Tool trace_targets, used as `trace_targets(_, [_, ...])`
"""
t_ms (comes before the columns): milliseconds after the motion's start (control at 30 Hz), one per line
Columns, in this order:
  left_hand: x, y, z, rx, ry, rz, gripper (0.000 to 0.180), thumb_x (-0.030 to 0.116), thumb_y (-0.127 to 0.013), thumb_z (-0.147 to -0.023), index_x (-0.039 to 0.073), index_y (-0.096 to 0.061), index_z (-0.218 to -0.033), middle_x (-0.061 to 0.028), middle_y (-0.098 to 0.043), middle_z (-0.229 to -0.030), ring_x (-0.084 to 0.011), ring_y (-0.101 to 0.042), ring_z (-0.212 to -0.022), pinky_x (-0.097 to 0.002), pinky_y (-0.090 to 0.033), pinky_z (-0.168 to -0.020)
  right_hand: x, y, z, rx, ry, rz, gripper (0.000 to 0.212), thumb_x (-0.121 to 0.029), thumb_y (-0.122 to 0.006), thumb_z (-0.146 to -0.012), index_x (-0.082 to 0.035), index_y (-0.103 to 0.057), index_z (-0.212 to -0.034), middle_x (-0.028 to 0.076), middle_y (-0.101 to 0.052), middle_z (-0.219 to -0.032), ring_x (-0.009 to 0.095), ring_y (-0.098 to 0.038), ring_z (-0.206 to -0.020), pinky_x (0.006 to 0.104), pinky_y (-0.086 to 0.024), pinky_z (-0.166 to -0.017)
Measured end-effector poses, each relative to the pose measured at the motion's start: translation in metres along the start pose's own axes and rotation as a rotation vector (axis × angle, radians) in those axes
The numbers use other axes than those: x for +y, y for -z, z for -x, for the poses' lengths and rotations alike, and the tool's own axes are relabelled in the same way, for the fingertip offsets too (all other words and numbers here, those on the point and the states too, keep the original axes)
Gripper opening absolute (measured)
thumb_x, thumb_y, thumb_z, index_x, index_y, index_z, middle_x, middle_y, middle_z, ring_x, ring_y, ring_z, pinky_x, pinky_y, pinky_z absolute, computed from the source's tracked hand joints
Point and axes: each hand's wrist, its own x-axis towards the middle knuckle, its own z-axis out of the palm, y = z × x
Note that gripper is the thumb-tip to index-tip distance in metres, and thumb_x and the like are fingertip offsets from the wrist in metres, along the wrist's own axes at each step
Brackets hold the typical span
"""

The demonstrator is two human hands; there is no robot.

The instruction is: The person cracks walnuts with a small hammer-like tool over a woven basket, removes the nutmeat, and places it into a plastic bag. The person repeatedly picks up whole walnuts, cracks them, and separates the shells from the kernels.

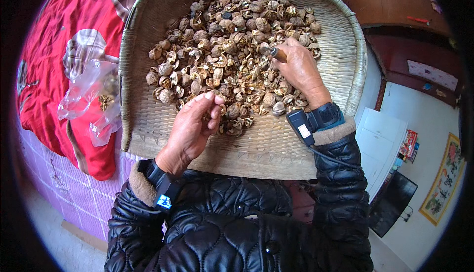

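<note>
A wide woven basket tray (148,40) lies across my lap, heaped with walnuts and broken shells (212,50). My right hand (298,67) is closed round a short wooden-handled metal tool (279,55) over the right part of the heap. The tool's metal end points left among the walnuts; its exact kind is hard to make out. At the near left edge of the heap, my left hand (190,126) is closed, thumb and fingertips pinched together. Whatever it may hold is hidden by the fingers.
Left of the tray, a clear plastic bag (91,97) with some walnut pieces (105,102) rests on a red cloth (44,50) over a purple bedcover (89,188). To the right stand a white cabinet (380,138), a dark screen (393,203) and brown wooden furniture (390,3).
</note>
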Motion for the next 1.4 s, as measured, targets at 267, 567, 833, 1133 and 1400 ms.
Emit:
trace_targets(267, [0.003, -0.003, -0.001, -0.022, -0.020, 0.001, 0.025, 0.029, -0.049, -0.097, 0.006, -0.059, -0.093, 0.0036, -0.047, -0.067, -0.0057, -0.038, -0.054, -0.0187, -0.026, -0.045, -0.018, -0.018, -0.006, 0.051, 0.082, -0.063, 0.006, -0.013, -0.065, -0.080, -0.009, -0.063, -0.084, 0.010, -0.057, -0.079, 0.031, -0.061, -0.075, 0.0428, -0.050, -0.067])
trace_targets(567, [0.006, -0.007, 0.001, -0.034, -0.002, 0.002, 0.019, 0.020, -0.049, -0.097, 0.003, -0.057, -0.100, 0.0008, -0.049, -0.069, -0.0070, -0.040, -0.056, -0.0185, -0.031, -0.049, -0.027, -0.048, -0.016, -0.013, 0.151, 0.014, 0.008, -0.008, -0.062, -0.076, -0.012, -0.063, -0.082, 0.008, -0.061, -0.080, 0.030, -0.062, -0.082, 0.0414, -0.050, -0.069])
trace_targets(833, [0.007, -0.012, 0.002, -0.019, 0.008, -0.050, 0.019, 0.013, -0.049, -0.096, 0.002, -0.058, -0.109, 0.0004, -0.056, -0.079, -0.0061, -0.047, -0.063, -0.0163, -0.035, -0.052, -0.028, -0.047, -0.017, -0.041, 0.171, 0.018, 0.010, -0.011, -0.066, -0.073, -0.012, -0.064, -0.083, 0.007, -0.061, -0.084, 0.030, -0.062, -0.083, 0.0409, -0.050, -0.072])
trace_targets(1133, [0.002, -0.014, -0.003, -0.049, -0.059, -0.152, 0.026, 0.023, -0.053, -0.096, 0.004, -0.060, -0.112, 0.0026, -0.061, -0.086, -0.0022, -0.044, -0.062, -0.0165, -0.033, -0.052, -0.046, 0.002, 0.018, -0.235, 0.217, -0.530, 0.013, -0.012, -0.067, -0.080, 0.000, -0.063, -0.082, 0.006, -0.058, -0.070, 0.013, -0.055, -0.068, 0.0297, -0.044, -0.064])
trace_targets(1400, [-0.002, -0.015, -0.002, -0.108, 0.010, -0.095, 0.019, 0.020, -0.060, -0.092, 0.004, -0.063, -0.102, -0.0008, -0.064, -0.081, -0.0023, -0.041, -0.058, -0.0163, -0.029, -0.049, -0.061, 0.016, 0.045, -0.188, 0.276, -0.577, 0.016, -0.014, -0.069, -0.079, -0.001, -0.060, -0.078, 0.010, -0.054, -0.069, 0.021, -0.053, -0.062, 0.0319, -0.044, -0.061])
